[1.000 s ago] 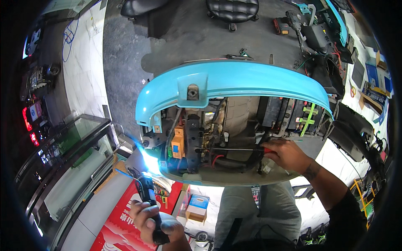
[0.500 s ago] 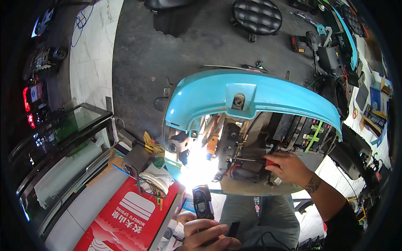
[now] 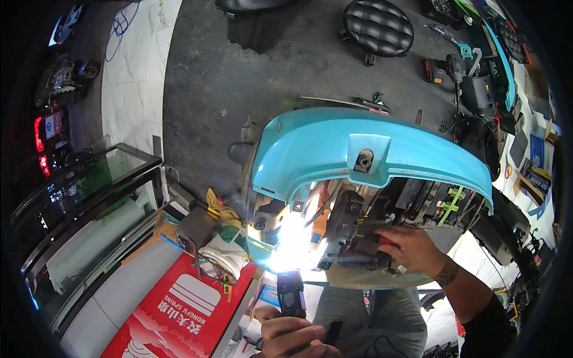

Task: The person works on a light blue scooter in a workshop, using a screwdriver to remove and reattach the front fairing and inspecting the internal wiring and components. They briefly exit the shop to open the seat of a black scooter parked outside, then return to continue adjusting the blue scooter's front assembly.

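A turquoise body panel (image 3: 316, 140), curved like part of a scooter, arches over exposed black parts and wiring in front of me. My left hand (image 3: 292, 339), at the lower edge, is closed round a black work light (image 3: 291, 298). Its beam makes a white glare over the left of the opening and hides details there. In my right hand (image 3: 415, 249), reaching in from the right, is a red-handled screwdriver (image 3: 387, 240). The shaft points left into the opening, near a black bracket (image 3: 345, 218); it is blurred, so I cannot tell whether the tip touches anything.
A red carton (image 3: 173, 304) and a crumpled white glove (image 3: 225, 253) lie at the left, below a dark-framed glass case (image 3: 113, 179). Beyond the panel stands a black round stool (image 3: 378, 27). A cordless drill (image 3: 450, 71) is on the far right.
In the picture the turquoise panel has shifted right and slightly down. My left hand and the light sit slightly lower. My right hand still holds the screwdriver, its shaft now blurred.
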The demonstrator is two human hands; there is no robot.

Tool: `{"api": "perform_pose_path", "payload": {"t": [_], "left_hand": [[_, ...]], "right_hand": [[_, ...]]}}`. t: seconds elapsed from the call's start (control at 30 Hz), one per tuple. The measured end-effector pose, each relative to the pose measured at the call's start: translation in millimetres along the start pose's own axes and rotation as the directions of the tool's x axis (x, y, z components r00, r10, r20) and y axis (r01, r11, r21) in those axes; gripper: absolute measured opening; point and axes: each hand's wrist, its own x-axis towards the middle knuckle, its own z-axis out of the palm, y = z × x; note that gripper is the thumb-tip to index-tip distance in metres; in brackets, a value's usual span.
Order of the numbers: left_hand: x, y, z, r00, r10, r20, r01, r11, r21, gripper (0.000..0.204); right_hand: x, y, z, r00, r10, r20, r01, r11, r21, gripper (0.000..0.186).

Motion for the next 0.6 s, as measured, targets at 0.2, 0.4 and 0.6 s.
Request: {"api": "perform_pose_path", "payload": {"t": [0.2,0.4,0.6], "left_hand": [[-3.4,-0.1,-8.2,0.999,-0.004,-0.04,0.002,0.999,-0.053,0.023],[-3.1,5.0,5.2,0.973,-0.032,-0.231,0.027,0.999,-0.024,0.021],[8.9,-4.0,9.7,0.988,0.057,-0.141,-0.069,0.994,-0.08,0.021]], "right_hand": [[5.7,-3.5,9.0,1.0,0.021,0.01,-0.021,0.998,0.065,0.04],[7.1,-3.8,12.8,0.998,0.051,0.031,-0.053,0.996,0.075,0.041],[20.1,-5.1,25.1,1.0,-0.006,-0.019,0.007,0.996,0.09,0.044]]}}
